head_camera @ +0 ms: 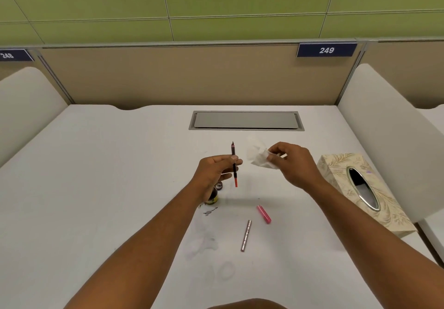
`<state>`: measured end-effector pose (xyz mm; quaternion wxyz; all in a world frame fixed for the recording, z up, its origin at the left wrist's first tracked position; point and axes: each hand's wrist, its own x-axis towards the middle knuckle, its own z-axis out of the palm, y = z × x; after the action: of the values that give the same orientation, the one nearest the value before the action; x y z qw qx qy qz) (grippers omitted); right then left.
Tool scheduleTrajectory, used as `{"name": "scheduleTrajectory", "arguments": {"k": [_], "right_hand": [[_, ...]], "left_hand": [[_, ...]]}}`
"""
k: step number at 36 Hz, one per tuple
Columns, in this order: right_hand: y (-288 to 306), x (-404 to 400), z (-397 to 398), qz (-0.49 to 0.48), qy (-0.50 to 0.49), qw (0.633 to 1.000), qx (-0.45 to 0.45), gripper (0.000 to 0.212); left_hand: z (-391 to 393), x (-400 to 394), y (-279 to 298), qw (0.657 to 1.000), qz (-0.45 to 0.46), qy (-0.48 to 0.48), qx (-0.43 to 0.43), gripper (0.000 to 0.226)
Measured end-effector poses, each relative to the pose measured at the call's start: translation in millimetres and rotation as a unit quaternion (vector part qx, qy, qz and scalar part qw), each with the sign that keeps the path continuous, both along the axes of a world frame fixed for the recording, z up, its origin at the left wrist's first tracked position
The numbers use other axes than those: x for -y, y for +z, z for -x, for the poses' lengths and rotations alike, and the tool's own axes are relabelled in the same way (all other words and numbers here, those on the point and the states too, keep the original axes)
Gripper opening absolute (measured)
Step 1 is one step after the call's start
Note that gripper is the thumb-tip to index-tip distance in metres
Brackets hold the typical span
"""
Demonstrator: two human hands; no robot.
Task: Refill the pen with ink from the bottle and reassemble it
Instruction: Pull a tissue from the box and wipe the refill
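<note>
The thin, light pen refill (234, 164) is pinched mid-shaft by the left hand (216, 169); a crumpled tissue (258, 156) is pinched by the right hand (292, 162). The inky nib should be avoided.

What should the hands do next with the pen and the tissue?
Probably bring the tissue in the right hand over to wipe the pen's tip. The left hand holds the pen insides upright, tip up, right beside it.

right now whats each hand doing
Left hand: pinching the pen's inner section, nib up.
Right hand: gripping a crumpled white tissue.
</note>
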<state>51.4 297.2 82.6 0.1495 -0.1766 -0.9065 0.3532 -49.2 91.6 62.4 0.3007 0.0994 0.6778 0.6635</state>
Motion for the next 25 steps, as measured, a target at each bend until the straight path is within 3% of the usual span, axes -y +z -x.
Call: {"name": "scheduleTrajectory", "arguments": {"k": [4, 8, 14, 19, 21, 25], "right_hand": [[4, 8, 2, -0.052, 0.039, 0.997, 0.042, 0.013], [8, 15, 6, -0.016, 0.049, 0.998, 0.032, 0.014], [12, 23, 9, 0.196, 0.027, 0.980, -0.006, 0.019], [18, 26, 6, 0.449, 0.066, 0.891, 0.002, 0.017], [18, 26, 5, 0.489, 0.084, 0.868, 0.012, 0.019], [11, 28, 6, 0.490, 0.065, 0.869, 0.004, 0.017]], "left_hand": [[-3, -3, 2, 1.000, 0.015, -0.015, -0.015, 0.027], [-7, -4, 2, 0.998, 0.048, -0.023, -0.019, 0.042], [-10, -5, 3, 0.999, 0.043, -0.025, -0.014, 0.034], [-9, -4, 7, 1.000, 0.002, -0.009, 0.000, 0.029], [-9, -3, 9, 1.000, -0.006, -0.008, 0.005, 0.028], [-9, -3, 8, 1.000, -0.015, -0.006, 0.011, 0.028]]}}
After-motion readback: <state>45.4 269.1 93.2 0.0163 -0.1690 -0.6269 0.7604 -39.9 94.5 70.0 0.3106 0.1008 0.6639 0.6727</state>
